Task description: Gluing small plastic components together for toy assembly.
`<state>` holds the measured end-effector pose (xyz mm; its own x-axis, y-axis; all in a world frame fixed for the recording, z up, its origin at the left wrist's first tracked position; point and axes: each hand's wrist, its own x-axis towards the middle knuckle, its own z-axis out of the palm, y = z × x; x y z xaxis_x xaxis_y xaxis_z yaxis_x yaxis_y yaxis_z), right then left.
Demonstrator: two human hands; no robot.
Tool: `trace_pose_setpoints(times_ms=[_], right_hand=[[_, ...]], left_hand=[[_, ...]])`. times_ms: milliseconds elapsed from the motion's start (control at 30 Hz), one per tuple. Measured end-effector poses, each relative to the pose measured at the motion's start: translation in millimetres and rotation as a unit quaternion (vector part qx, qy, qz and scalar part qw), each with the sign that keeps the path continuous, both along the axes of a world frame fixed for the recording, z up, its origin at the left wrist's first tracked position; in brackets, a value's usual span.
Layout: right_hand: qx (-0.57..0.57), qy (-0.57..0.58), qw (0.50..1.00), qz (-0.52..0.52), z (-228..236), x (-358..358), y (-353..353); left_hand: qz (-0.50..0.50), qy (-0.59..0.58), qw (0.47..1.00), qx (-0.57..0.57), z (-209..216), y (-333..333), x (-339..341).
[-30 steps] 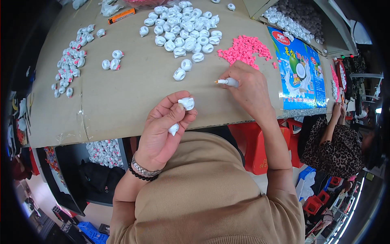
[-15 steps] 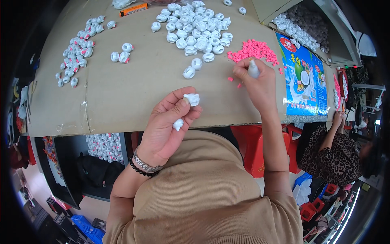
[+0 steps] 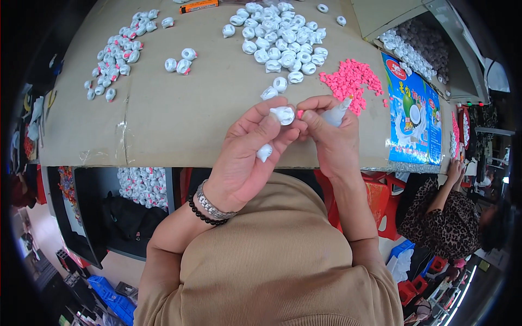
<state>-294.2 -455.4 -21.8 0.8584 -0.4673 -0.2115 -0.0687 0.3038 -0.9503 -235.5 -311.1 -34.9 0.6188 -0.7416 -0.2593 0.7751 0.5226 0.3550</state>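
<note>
My left hand (image 3: pixel 247 155) pinches a small white rounded piece with pointed corners (image 3: pixel 283 115) between thumb and fingers. A second such white piece (image 3: pixel 264 152) rests against its lower fingers. My right hand (image 3: pixel 338 149) is closed, its thumb and forefinger pinching a tiny pink piece (image 3: pixel 299 114) right beside the held white piece; whether the two touch I cannot tell. A white squeeze bottle with a narrow tip (image 3: pixel 335 114) is also tucked in that hand, tip pointing away to the upper right. Just beyond lies a heap of pink pieces (image 3: pixel 348 79).
A large pile of white pieces (image 3: pixel 283 41) lies at the far middle. White pieces bearing pink bits (image 3: pixel 117 57) spread at the left, with a small group (image 3: pixel 184 67) nearby. A blue printed sheet (image 3: pixel 410 108) and an open box (image 3: pixel 413 51) are at right; a person (image 3: pixel 443 212) sits beyond.
My right hand has come left from the pink heap to my left hand, now with a pink piece in its pinch. The bottle's tip has tilted rightward. My left hand has shifted slightly right.
</note>
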Motion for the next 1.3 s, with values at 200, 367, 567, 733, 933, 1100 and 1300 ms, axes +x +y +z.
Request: trace_pose_setpoints(times_ms=[200,367,567,733,933,1100,1300], right_hand=[[-0.107,-0.013,0.993,0.037,-0.8,-3.6,3.4],[-0.174,-0.018,0.984,0.021,-3.0,-7.1,10.6],[-0.065,-0.064,0.996,-0.007,-8.6,-12.9,11.4],[-0.044,-0.075,0.996,-0.028,-12.4,-15.7,17.5],[-0.043,-0.121,0.991,-0.033,-20.3,-12.0,27.5],[-0.040,-0.125,0.991,-0.041,-23.8,-11.6,32.8],[0.010,-0.123,0.991,-0.045,-23.6,-11.7,32.5]], left_hand=[[0.007,-0.013,1.000,-0.010,-6.9,7.0,1.7],[0.001,-0.012,1.000,-0.005,-11.0,9.1,-2.2],[0.019,-0.065,0.997,0.033,-16.7,11.1,-4.8],[0.028,-0.108,0.992,0.064,-16.7,9.9,-6.1],[0.045,-0.153,0.984,0.078,-17.7,8.4,-8.7],[0.050,-0.170,0.980,0.088,-15.9,7.6,-10.0],[0.054,-0.190,0.975,0.101,-19.0,6.4,-11.3]])
